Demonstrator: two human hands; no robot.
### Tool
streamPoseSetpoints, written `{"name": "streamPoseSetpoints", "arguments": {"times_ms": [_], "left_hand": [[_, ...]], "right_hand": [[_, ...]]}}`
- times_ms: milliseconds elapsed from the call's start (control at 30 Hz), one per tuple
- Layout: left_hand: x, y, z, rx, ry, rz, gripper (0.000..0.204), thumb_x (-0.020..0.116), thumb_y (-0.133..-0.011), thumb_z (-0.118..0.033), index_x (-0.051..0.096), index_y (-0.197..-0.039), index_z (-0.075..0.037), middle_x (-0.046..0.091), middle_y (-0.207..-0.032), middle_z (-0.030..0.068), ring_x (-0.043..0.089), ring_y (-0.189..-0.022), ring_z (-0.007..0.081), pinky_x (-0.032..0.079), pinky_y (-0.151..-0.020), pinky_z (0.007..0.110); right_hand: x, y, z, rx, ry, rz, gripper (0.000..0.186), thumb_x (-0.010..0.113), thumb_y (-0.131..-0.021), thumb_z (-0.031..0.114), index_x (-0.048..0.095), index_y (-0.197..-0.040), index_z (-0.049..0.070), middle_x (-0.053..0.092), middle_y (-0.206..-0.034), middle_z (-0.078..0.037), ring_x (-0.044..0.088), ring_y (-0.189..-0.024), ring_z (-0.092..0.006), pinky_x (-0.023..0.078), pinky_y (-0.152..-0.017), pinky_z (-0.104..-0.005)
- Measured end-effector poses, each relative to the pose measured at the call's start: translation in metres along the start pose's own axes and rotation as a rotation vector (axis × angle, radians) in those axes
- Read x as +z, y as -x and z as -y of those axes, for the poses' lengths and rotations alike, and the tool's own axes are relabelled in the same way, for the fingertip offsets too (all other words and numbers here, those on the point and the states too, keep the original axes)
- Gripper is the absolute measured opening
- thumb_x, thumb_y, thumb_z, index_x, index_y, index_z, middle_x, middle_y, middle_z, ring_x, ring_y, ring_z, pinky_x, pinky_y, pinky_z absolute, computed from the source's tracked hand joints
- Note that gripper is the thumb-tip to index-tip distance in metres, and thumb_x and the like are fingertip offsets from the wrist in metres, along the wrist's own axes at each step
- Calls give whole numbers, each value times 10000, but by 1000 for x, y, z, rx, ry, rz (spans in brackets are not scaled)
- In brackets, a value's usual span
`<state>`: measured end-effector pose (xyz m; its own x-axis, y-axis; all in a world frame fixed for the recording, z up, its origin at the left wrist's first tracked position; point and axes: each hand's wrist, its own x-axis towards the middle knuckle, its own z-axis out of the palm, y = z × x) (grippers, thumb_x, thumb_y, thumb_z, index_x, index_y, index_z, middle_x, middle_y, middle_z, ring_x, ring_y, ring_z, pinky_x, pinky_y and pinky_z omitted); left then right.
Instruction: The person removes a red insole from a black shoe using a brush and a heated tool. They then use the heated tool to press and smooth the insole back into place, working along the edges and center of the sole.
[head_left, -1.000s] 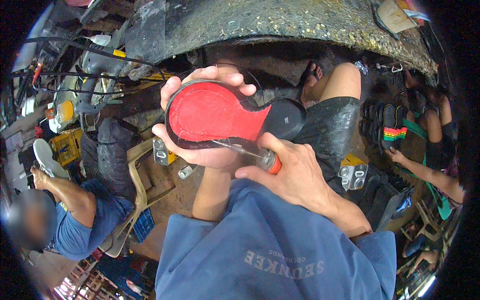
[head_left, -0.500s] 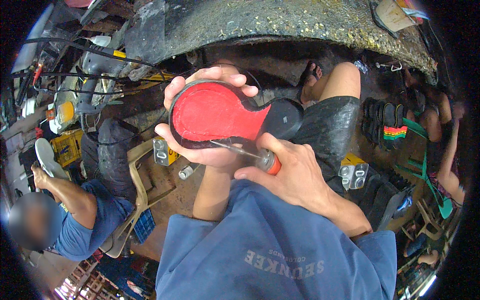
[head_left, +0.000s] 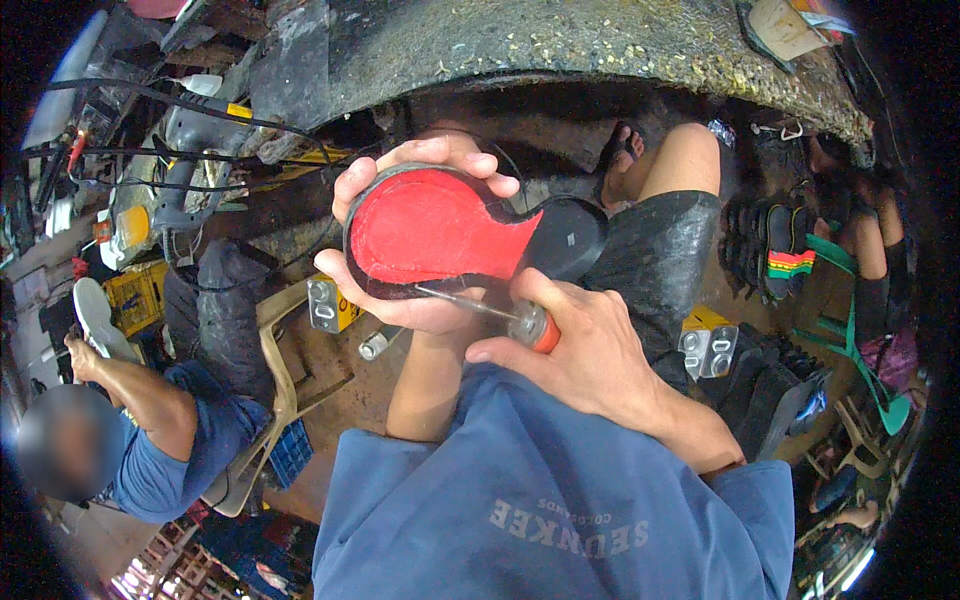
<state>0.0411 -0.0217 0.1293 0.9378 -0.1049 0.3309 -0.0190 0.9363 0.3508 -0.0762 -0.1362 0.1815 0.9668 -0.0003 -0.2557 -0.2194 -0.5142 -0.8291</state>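
A black shoe sole (head_left: 568, 238) with a red lining piece (head_left: 435, 228) lies across my left hand (head_left: 432, 313). That hand is closed round the sole's wide end, with the fingers over the far edge and the thumb along the left rim. My right hand (head_left: 595, 350) grips an awl (head_left: 530, 325) by its clear and orange handle. The awl's thin metal shaft points left, and its tip meets the near black rim of the sole, next to the red lining. Whether the tip has gone into the rim I cannot tell.
A worn, debris-strewn bench (head_left: 570, 50) stands beyond my hands. At left are a corded power tool (head_left: 185, 165), a plastic chair (head_left: 280, 370) and a seated person (head_left: 170, 430) holding a pale sole (head_left: 95, 310). Black footwear (head_left: 785, 245) and a green chair (head_left: 850, 350) are at right.
The sole and my left hand have shifted slightly right. The awl's tip sits a little further left along the rim, with the right hand almost in the same place.
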Motion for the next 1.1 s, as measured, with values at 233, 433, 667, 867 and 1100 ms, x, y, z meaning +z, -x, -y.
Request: {"name": "streamPoseSetpoints", "arguments": {"times_ms": [233, 433, 667, 867, 1100], "left_hand": [[2, 2, 6, 10, -76, -180, 792, 246, -1104, -767, 516, -1542, -166, 672, -1292, 290, 705, -1056, 473, 672, -794, 587], [1, 3, 0, 70, -38, -200, 766, 231, -1115, -735, 508, -1545, -165, 660, -1317, 278, 711, -1034, 474, 656, -789, 626], [-1, 0, -8, 154, -5, -24, 677, 288, -1144, -673, 496, -1602, -219, 602, -1405, 266, 683, -1120, 471, 638, -834, 632], [0, -1, -10, 191, -25, 2, 685, 289, -1140, -683, 490, -1624, -242, 589, -1420, 265, 677, -1126, 474, 637, -830, 639], [-2, -2, -8, 223, -43, 25, 713, 264, -1135, -698, 491, -1626, -233, 593, -1436, 273, 683, -1120, 488, 642, -826, 630]], "right_hand": [[-2, 8, 6, 1, 12, 85, 576, 935, -836, 528, 649, -1053, 78, 756, -881, -183, 774, -818, -409, 595, -716, -487], [0, 8, -1, 70, -53, 42, 567, 863, -879, 592, 634, -1041, 99, 731, -820, -162, 755, -766, -410, 587, -702, -519], [0, 6, -13, 107, 20, 39, 607, 800, -915, 643, 674, -1161, 103, 749, -853, -178, 753, -775, -431, 580, -725, -557], [2, 5, -12, 86, 18, 25, 605, 803, -913, 637, 679, -1152, 95, 744, -849, -181, 752, -770, -425, 582, -712, -558], [3, 5, -9, 60, 6, 16, 569, 805, -918, 613, 650, -1070, 87, 737, -831, -192, 748, -762, -433, 583, -692, -568]]}}
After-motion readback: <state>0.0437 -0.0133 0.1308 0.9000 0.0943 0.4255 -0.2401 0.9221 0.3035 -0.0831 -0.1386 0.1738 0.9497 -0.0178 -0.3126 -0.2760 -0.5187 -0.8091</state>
